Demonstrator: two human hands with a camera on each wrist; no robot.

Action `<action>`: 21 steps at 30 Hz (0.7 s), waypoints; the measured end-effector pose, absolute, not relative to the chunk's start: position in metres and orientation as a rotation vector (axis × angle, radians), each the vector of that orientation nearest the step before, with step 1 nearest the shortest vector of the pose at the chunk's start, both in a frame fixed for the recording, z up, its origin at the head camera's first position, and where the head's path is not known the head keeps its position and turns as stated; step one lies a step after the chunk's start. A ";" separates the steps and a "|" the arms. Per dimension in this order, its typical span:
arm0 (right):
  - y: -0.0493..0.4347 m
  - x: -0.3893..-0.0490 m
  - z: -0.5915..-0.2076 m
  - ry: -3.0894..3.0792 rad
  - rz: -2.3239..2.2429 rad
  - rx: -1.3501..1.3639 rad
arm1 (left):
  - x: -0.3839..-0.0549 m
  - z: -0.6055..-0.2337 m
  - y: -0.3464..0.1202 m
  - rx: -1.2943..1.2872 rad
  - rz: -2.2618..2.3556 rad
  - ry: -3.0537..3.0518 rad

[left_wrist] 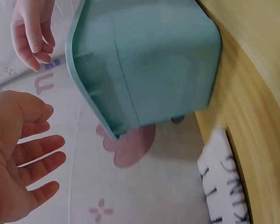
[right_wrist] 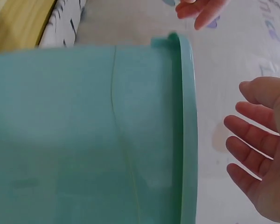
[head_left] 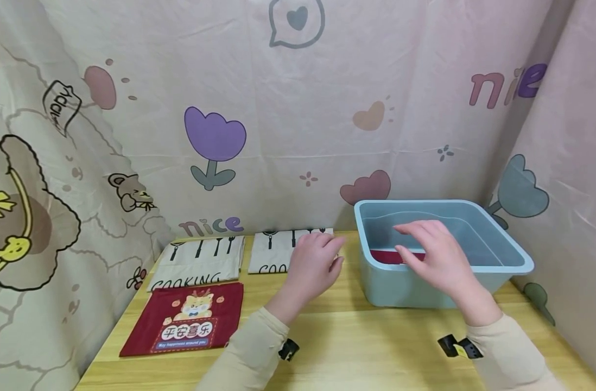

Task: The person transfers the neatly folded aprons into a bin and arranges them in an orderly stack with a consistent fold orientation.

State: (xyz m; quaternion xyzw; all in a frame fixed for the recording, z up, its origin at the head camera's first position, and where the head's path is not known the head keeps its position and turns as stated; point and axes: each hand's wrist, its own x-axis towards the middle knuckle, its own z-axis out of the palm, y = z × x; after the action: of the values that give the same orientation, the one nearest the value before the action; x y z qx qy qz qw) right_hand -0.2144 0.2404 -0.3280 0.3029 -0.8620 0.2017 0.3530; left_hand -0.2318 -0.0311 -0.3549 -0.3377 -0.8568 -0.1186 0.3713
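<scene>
Three printed cloths (head_left: 189, 319) lie left of the blue plastic bin (head_left: 410, 288); left hand (head_left: 314, 263) hovers beside it, right hand (head_left: 439, 255) above it, both loosely spread.

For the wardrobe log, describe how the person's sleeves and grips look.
The left sleeve and right sleeve are plain, full-length and cream. A left strap and right strap, both black, show beside them, the right with a yellow patch. The left grip and right grip are bare: no gloves or rings show.
</scene>
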 end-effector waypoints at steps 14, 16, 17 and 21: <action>0.192 -0.204 -0.346 -2.080 0.700 0.966 | -0.228 -0.374 -0.110 -0.710 -0.384 -2.221; 0.184 -0.202 -0.350 -2.085 0.727 0.979 | -0.228 -0.378 -0.121 -0.677 -0.398 -2.238; 0.180 -0.201 -0.352 -2.085 0.740 0.988 | -0.228 -0.380 -0.126 -0.659 -0.407 -2.249; 0.163 -0.197 -0.360 -2.111 0.779 1.016 | -0.224 -0.387 -0.146 -0.582 -0.449 -2.310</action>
State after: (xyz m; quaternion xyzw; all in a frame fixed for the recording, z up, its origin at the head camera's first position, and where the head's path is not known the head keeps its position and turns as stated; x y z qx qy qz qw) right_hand -0.1970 0.1626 -0.3601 0.3885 -0.8072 0.2978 0.3300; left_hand -0.2241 -0.1461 -0.3872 -0.2247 -0.8922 -0.1735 0.3513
